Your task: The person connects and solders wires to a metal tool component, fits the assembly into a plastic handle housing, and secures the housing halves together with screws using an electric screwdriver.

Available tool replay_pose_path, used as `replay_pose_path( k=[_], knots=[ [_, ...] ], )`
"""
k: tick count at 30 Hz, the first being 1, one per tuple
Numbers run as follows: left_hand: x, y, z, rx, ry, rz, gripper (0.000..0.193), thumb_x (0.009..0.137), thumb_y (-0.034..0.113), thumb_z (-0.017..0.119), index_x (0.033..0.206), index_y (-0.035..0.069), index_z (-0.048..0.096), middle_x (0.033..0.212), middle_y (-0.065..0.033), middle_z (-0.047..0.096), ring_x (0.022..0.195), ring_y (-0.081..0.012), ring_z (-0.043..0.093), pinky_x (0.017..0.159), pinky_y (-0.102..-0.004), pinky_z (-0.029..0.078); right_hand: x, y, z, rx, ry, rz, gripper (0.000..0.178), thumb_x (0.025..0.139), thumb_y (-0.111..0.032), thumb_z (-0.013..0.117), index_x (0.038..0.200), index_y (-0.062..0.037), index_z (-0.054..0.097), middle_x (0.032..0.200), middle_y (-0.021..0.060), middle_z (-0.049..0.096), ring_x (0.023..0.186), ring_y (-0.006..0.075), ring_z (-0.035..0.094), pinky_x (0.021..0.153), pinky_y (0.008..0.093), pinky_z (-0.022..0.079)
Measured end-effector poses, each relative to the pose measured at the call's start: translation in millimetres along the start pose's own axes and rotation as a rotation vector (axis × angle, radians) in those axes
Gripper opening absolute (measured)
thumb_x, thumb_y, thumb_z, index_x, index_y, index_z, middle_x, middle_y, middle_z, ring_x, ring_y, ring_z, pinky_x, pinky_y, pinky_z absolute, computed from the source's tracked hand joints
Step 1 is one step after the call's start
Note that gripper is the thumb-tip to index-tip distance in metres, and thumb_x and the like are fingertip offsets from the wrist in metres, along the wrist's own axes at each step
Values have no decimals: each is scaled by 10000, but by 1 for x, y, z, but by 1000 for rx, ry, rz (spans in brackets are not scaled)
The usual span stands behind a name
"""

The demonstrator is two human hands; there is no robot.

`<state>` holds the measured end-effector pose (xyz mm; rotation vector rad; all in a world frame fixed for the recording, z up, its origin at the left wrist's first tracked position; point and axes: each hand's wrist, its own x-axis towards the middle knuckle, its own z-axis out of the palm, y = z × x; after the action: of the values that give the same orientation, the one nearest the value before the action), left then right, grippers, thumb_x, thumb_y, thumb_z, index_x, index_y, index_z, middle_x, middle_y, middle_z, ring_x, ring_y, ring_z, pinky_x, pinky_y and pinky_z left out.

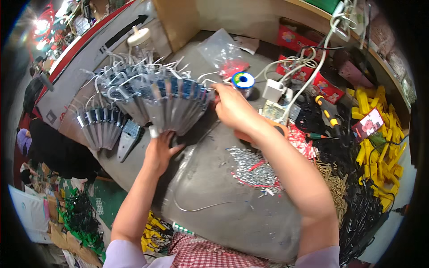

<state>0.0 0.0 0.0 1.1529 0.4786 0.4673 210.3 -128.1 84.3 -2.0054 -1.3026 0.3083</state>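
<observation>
A wide fan of grey tapered plastic pieces [172, 111] with dark upper parts and white wires stands on the grey work table [214, 192]. My left hand [160, 149] is at the fan's lower edge, fingers spread, with a white cover on one fingertip. At the fan's right end is my right hand [232, 106], its fingers curled closed; whatever is between them is hidden. Farther left lie a smaller fan of similar pieces [99, 129] and a single grey tapered piece [129, 139]. A spool of solder wire [243, 82] stands just beyond my right hand.
Small metal parts [254, 169] are heaped under my right forearm. To the right lie brass-coloured pins [333, 178], black leads [357, 214], yellow plastic parts [384, 143], a screwdriver [328, 114] and a white plug adapter [273, 90]. A clear bag [219, 49] and white jar [139, 36] stand behind.
</observation>
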Motion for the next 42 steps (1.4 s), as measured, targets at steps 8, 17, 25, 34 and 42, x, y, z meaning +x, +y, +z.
replay_pose_path(
  k=[8,17,25,34,42],
  knots=[
    [-22,25,-55,1117,299,438,408,786,146,676,1141,18,523,1202,-159,526,1131,-290,497,905,-391,433,51,11,38,-39,9,139,420,750,31,476,1166,88,462,1104,337,549,1104,423,520,942,440,416],
    [-55,35,-108,1152,569,339,329,681,13,698,954,22,514,1263,-175,497,1134,-355,461,968,-392,374,49,13,40,-31,34,96,464,726,43,444,1189,31,467,1091,306,570,1105,412,524,939,424,405],
    [-82,95,-136,595,756,910,224,877,-14,518,1095,-12,466,1375,-155,416,1246,-223,412,1038,-331,301,51,20,47,0,43,141,542,733,48,447,1273,4,437,1155,283,562,1137,365,528,960,373,396],
    [-65,76,-144,954,1017,899,348,828,25,591,1162,22,491,1223,-104,513,1114,-201,497,968,-321,372,55,34,52,11,2,83,539,710,42,459,1248,12,444,1183,283,541,1173,369,495,1004,388,367],
    [9,19,-14,-144,-242,-33,774,869,633,415,1446,157,220,1485,-61,254,1377,-256,214,1011,-600,309,49,22,41,69,-2,86,525,729,24,490,1253,-7,482,1164,247,570,1133,328,530,965,358,395]
  ],
)
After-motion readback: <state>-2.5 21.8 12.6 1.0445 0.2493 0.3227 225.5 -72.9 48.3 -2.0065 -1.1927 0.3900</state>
